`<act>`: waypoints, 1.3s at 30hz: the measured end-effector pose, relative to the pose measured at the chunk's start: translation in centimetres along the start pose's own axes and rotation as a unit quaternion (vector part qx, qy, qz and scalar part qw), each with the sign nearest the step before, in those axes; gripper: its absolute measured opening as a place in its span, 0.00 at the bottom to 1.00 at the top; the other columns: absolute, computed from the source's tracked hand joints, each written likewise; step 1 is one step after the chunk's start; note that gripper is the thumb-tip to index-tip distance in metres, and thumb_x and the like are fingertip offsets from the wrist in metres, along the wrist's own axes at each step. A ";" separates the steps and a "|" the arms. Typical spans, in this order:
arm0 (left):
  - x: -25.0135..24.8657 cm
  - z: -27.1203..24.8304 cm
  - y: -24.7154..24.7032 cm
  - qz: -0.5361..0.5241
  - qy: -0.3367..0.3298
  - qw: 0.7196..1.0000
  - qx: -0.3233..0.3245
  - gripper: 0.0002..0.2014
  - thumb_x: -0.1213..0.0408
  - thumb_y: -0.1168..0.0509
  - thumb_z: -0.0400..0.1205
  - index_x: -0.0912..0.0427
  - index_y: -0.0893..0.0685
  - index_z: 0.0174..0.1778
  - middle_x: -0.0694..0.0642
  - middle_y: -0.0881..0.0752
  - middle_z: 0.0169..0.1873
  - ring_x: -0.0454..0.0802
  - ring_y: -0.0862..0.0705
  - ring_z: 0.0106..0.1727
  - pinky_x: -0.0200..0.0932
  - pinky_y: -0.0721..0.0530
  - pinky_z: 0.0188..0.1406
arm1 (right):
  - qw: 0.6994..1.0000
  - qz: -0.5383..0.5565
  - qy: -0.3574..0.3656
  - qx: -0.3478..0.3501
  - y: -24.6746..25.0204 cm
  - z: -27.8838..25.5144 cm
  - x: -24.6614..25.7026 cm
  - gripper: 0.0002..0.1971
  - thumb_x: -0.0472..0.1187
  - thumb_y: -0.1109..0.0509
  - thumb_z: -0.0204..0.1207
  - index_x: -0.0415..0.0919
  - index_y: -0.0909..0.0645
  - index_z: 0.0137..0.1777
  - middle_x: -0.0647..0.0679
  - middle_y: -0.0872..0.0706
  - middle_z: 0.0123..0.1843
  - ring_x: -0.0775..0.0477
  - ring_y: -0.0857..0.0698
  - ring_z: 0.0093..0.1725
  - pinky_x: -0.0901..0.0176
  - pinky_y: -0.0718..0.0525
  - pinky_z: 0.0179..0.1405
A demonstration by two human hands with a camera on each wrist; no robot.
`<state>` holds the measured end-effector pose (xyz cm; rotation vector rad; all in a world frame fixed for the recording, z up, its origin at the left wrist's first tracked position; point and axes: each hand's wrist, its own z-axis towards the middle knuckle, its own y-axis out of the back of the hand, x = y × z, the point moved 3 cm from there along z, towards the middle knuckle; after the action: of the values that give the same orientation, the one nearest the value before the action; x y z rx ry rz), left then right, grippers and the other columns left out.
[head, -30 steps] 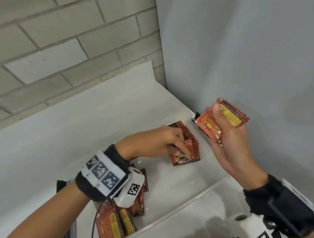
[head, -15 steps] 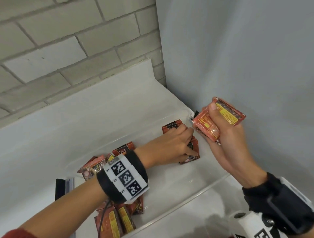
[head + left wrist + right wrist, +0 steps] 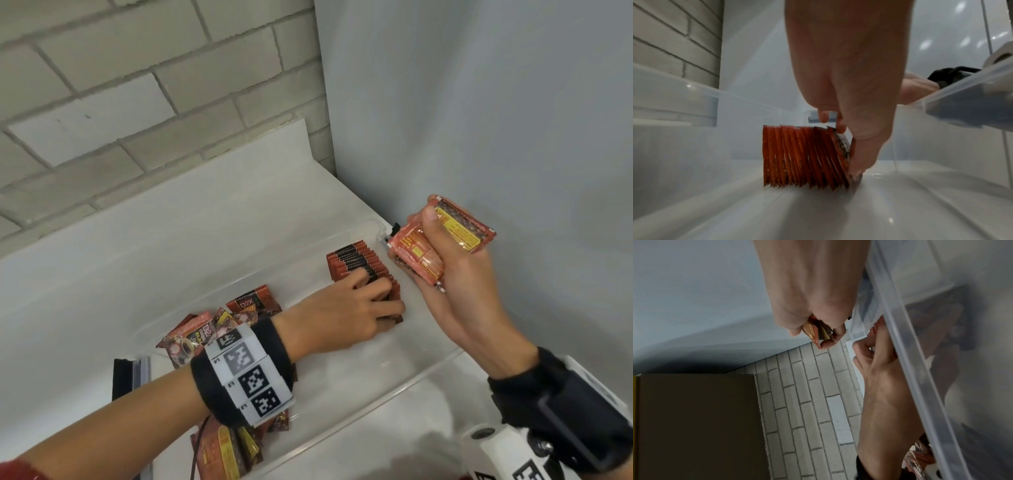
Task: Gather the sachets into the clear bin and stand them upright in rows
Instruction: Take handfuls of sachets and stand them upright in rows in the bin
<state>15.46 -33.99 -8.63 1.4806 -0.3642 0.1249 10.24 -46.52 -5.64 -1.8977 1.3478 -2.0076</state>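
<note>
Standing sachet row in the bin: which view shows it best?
Left wrist: the sachet row appears side-on, one end leaning against the left hand. Head shows only top edges, partly under that hand. Right wrist hardly shows it past the clear bin wall.

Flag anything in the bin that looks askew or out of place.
The standing row leans and fans out at the end the left hand grips; its other end stands straight. A heap of loose sachets lies jumbled, not upright, at the left end of the clear bin.
</note>
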 end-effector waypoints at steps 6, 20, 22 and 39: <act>0.2 0.1 -0.2 0.047 0.001 0.999 -0.002 0.25 0.70 0.56 0.80 0.51 0.11 0.48 0.47 0.18 0.54 0.53 0.32 0.52 0.48 0.29 0.46 | 1.000 -0.002 0.001 -0.002 -0.2 0.0 0.0 0.12 0.45 0.27 0.71 0.47 0.18 0.55 0.51 0.12 0.41 0.52 0.11 0.46 0.42 0.16 0.64; 2.6 -0.7 1.1 -0.314 0.096 0.944 -0.031 0.12 0.66 0.36 0.78 0.52 0.10 0.51 0.51 0.21 0.52 0.47 0.38 0.51 0.44 0.33 0.53 | 0.999 0.020 -0.008 0.027 -0.3 -0.1 0.1 0.10 0.44 0.27 0.70 0.46 0.17 0.51 0.51 0.14 0.39 0.52 0.13 0.43 0.42 0.18 0.63; 4.0 -1.2 1.8 -0.362 0.155 0.918 -0.054 0.12 0.70 0.36 0.77 0.55 0.10 0.49 0.53 0.21 0.52 0.48 0.35 0.52 0.37 0.33 0.58 | 0.999 0.022 -0.006 0.036 -0.4 0.0 0.1 0.10 0.44 0.28 0.71 0.45 0.18 0.51 0.51 0.14 0.38 0.52 0.13 0.42 0.42 0.17 0.60; 5.2 -0.5 5.7 -0.594 0.301 0.712 -0.223 0.18 0.65 0.25 0.75 0.60 0.18 0.60 0.63 0.17 0.45 0.56 0.19 0.43 0.63 0.18 0.45 | 0.989 -0.021 -0.058 0.138 -1.3 -0.6 -0.6 0.24 0.60 0.22 0.57 0.45 0.11 0.49 0.38 0.09 0.50 0.41 0.09 0.48 0.54 0.10 0.40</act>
<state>18.68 -33.67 -1.58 0.8695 1.0612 -0.4892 10.53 -45.08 -5.19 -1.8947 0.9539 -1.9489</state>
